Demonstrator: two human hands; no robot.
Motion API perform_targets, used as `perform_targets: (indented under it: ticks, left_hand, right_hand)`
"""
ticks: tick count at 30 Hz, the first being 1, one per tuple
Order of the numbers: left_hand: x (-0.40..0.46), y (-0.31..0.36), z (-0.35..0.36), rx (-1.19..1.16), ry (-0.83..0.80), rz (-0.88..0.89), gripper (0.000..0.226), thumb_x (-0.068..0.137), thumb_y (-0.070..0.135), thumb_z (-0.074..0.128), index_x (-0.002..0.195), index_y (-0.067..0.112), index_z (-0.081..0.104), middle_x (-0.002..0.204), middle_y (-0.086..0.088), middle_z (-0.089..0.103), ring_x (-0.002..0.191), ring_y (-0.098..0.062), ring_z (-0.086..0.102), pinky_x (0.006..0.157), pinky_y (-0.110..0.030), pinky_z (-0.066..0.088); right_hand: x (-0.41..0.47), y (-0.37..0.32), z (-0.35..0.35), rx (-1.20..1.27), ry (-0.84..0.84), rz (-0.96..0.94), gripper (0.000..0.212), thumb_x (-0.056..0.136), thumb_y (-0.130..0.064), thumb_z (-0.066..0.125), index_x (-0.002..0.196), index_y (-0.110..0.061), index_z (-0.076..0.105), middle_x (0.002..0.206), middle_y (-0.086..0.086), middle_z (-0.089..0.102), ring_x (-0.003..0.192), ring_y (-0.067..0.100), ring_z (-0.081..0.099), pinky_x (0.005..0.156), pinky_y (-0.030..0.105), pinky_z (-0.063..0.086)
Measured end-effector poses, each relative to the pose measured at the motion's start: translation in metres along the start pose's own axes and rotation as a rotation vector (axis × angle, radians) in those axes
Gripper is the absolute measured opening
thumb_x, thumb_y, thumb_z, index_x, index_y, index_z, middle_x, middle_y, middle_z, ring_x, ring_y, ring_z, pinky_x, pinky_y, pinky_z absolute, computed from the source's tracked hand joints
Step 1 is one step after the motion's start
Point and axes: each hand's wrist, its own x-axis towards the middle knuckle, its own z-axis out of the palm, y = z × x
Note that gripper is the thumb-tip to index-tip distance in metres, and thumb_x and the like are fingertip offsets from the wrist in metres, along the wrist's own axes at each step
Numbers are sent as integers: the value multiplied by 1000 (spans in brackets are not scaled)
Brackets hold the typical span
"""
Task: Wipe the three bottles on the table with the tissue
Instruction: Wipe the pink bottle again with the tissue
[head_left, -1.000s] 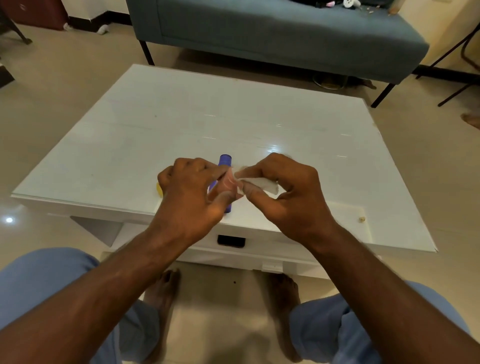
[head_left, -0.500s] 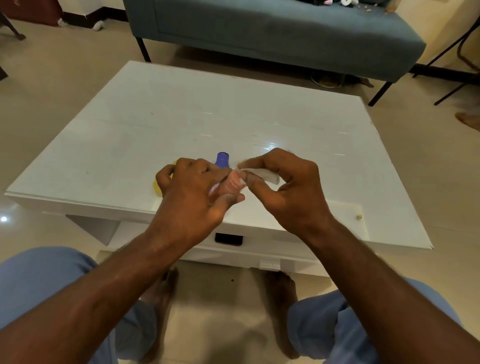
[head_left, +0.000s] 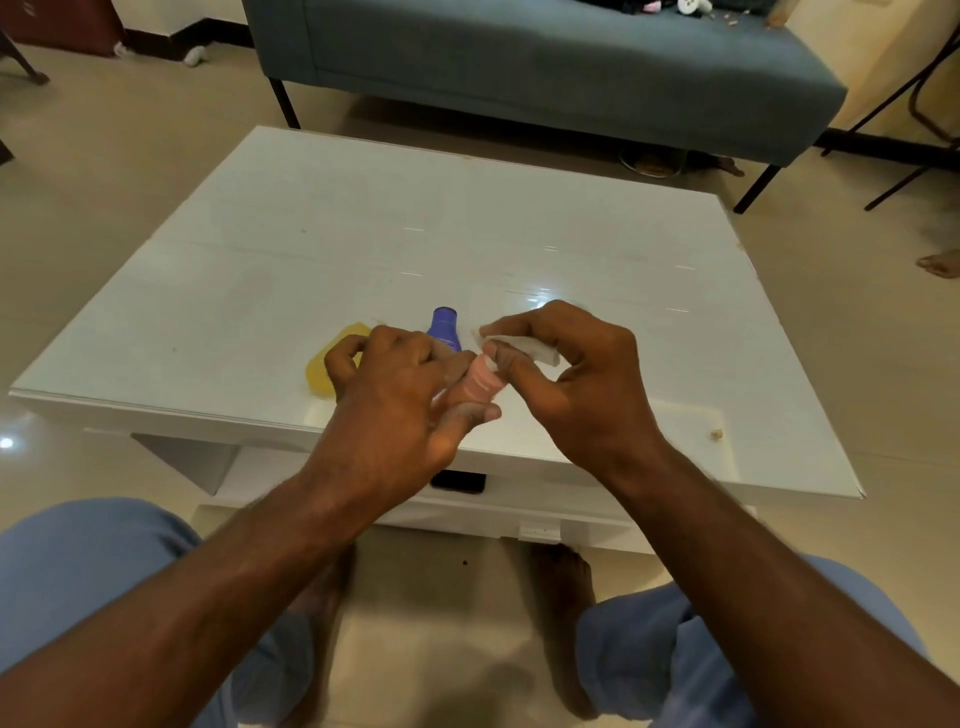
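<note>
Beyond the desk stands the grey-blue sofa (head_left: 545, 57), broad across the far side of the room, on dark legs over the tiled floor. Nearer comes the white glossy desk (head_left: 363, 234), a dark slot in its front edge. Over that near edge, two hands meet. The left hand (head_left: 395, 415) has its fingers curled round the pink bottle (head_left: 480, 384), held above the desk with its top toward the other hand. The right hand (head_left: 582, 374) pinches the white tissue (head_left: 524, 349) between thumb and fingers, pressed against the pink bottle's top. Behind the left hand, the yellow bottle (head_left: 332, 364) lies flat on the desk, partly hidden by the knuckles. Just beside it, the purple bottle (head_left: 445, 330) shows only its upper end, the rest hidden behind the hands.
</note>
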Motion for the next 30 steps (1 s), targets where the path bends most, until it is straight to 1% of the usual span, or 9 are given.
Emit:
perform_targets:
  ticks: [3,5,8,12,17,21,23,26,30]
  left_hand:
    - [5,0,-4,-79,47,-87,40,88,47,68,117,21,72,117,-5,69,115,-26,54,89,-30,17]
    - [6,-3,-5,-26,45,-48,36,88,44,68,113,18,73,115,-6,70,114,-29,55,91,-35,22]
    - [1,1,0,12,-10,12,47,87,60,52,109,23,72,110,-2,70,110,-27,57,94,-46,30]
    - [7,0,-5,-62,36,-66,42,86,49,62,111,17,73,111,-8,72,109,-29,58,90,-31,20]
    - [0,3,0,-65,-14,-9,51,86,62,53,111,22,71,113,-2,70,111,-25,58,96,-47,35]
    - [8,-1,-6,-120,29,-78,47,87,56,60,117,21,71,116,-2,69,113,-22,55,92,-28,21]
    - [4,0,-5,-121,-8,-8,49,86,60,54,113,23,71,114,1,69,111,-22,55,95,-34,29]
    - [-1,3,3,-214,-44,-33,59,82,68,50,118,25,69,119,2,68,114,-20,56,98,-56,43]
    - [6,-1,0,-277,17,-83,54,83,60,55,115,19,72,112,-2,72,107,-20,60,95,-41,44]
  right_hand:
    - [-1,-4,0,42,-33,-18,12,90,-10,82,102,-9,81,94,0,78,87,13,70,77,15,50]
    - [-4,-7,2,55,-43,-50,12,90,-8,82,102,-9,82,93,0,78,86,13,70,76,19,52]
    - [0,-3,2,68,28,39,12,92,-11,81,104,-10,82,96,-1,79,90,11,71,77,14,51]
    - [-1,-6,1,75,-14,1,12,89,-9,83,101,-10,82,94,-2,78,88,11,70,78,14,50]
    - [1,-4,2,65,42,43,11,92,-11,80,103,-10,82,95,-3,79,88,5,68,78,8,46]
    - [-1,-6,1,65,8,-5,10,90,-10,82,100,-10,81,94,-4,78,87,9,69,78,13,49]
    - [-3,-7,3,81,7,-17,11,90,-7,82,100,-11,81,93,-4,78,87,11,69,78,15,49]
    - [0,-3,3,72,63,73,11,93,-12,79,103,-9,81,98,-2,79,92,9,70,79,13,51]
    - [-4,-8,6,105,42,-14,11,90,-8,82,99,-11,80,96,0,79,92,17,72,79,27,57]
